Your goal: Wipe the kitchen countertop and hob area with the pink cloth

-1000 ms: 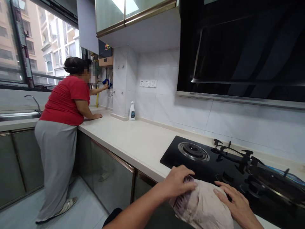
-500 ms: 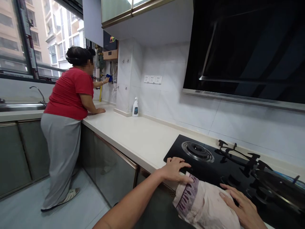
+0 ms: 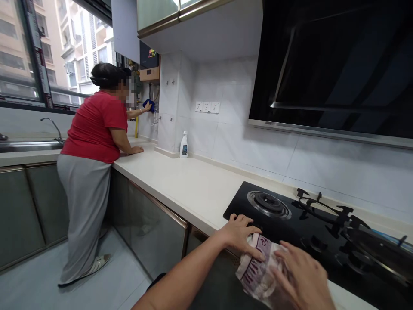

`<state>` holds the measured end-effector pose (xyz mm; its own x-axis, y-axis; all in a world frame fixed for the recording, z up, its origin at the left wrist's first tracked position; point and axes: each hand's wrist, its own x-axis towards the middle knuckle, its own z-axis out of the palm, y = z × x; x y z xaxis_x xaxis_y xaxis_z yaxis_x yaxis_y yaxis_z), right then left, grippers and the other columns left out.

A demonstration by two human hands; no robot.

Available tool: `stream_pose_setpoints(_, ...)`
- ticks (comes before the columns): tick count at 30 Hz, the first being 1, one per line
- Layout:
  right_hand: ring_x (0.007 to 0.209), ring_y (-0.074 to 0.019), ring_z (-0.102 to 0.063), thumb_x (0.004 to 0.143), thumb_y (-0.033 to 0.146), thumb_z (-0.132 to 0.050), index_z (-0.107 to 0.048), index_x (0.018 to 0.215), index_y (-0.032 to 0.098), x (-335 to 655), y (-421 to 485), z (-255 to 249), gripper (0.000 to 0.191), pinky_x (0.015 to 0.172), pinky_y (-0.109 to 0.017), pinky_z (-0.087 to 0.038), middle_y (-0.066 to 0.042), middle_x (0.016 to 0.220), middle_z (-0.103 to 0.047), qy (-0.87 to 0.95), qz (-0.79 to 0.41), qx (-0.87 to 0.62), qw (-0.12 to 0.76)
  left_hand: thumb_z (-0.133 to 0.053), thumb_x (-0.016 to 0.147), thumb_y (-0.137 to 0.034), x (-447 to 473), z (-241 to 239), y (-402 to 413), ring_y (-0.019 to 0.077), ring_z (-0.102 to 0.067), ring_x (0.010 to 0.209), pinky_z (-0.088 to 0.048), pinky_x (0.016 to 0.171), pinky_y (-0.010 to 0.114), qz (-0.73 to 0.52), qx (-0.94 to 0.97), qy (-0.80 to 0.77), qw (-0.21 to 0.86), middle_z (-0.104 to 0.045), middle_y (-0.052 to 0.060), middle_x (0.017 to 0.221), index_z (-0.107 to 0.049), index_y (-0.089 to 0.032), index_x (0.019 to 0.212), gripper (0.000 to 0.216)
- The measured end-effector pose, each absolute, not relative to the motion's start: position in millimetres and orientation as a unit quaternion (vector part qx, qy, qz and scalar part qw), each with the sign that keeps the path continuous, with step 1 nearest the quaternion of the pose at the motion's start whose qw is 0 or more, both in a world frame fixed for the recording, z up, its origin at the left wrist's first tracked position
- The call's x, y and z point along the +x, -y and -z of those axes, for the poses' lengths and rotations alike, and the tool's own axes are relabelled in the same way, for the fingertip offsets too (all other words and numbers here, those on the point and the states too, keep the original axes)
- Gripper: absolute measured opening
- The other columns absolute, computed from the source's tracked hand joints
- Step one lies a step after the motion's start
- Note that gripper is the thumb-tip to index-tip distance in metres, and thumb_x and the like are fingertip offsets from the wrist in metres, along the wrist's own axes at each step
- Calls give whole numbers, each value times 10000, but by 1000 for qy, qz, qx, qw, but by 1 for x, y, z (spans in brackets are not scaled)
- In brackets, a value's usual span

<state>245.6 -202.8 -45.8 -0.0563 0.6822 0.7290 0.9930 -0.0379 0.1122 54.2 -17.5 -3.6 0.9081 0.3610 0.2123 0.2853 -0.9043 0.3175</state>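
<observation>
A pale pink towel [image 3: 256,269] with a purple patterned band hangs bunched at the counter's front edge, before the gas cooktop [image 3: 237,196]. My left hand [image 3: 240,234] holds its upper left corner, the thumb across the band and the fingers bent beside the cooktop's front edge. My right hand [image 3: 301,271] is closed around the towel's right part, slightly blurred, and covers much of it. Part of the towel's lower end is out of view.
A burner [image 3: 269,204] and loose pan supports [image 3: 332,217] are on the cooktop. A spray bottle [image 3: 183,145] stands by the wall on the countertop [image 3: 180,181]. A person in a red shirt [image 3: 97,125] wipes at pipes with a blue cloth [image 3: 149,106]. A range hood [image 3: 335,77] hangs above.
My right hand has moved left across the towel, from lying spread on it to gripping it. The towel is now more bunched toward my left hand. The person's blue cloth has shifted slightly.
</observation>
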Motion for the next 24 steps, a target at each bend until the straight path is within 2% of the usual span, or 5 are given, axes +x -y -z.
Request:
stream_pose_setpoints(6,1033,-315,-619,948,534,-569,-647,1222,249,205,176,46,403,906,-526,-442,-117,1172,-694,631,306,-702,125,-626,769,-852,54,6,11,349,-393,1441,-227,1165,577,-174,956,-165,167,-499,117,1533,-626,-350,1371,784)
stream_pose_setpoints(11,1063,-223,-631,960,490,-614,-621,1254,217,194,159,43,401,928,-458,-547,-92,1254,-643,637,297,-699,130,-516,952,-716,55,5,12,302,-452,1396,-258,1151,521,-211,941,-194,182,-565,84,1486,-638,-330,1356,572)
stream_pose_setpoints(14,1133,-221,-626,961,465,-630,-586,1311,197,189,157,46,444,952,-459,-560,-89,1331,-605,638,303,-693,148,-391,1038,-631,53,2,15,271,-447,1406,-260,1150,501,-213,937,-202,187,-577,74,1482,-651,-305,1339,514)
stream_pose_setpoints(17,1142,-243,-618,940,477,-649,-603,1306,227,188,163,50,446,1005,-502,-517,-99,1323,-621,633,308,-690,167,-360,1063,-574,51,-1,18,253,-449,1413,-275,1142,492,-213,935,-208,192,-583,63,1482,-656,-294,1326,485)
stream_pose_setpoints(24,1266,-353,-538,766,367,-764,-646,1287,357,242,213,63,534,1086,-600,-323,-83,1376,-645,627,367,-660,191,-415,1047,-560,50,-5,18,251,-447,1420,-272,1155,483,-203,937,-216,183,-586,39,1487,-669,-305,1301,440)
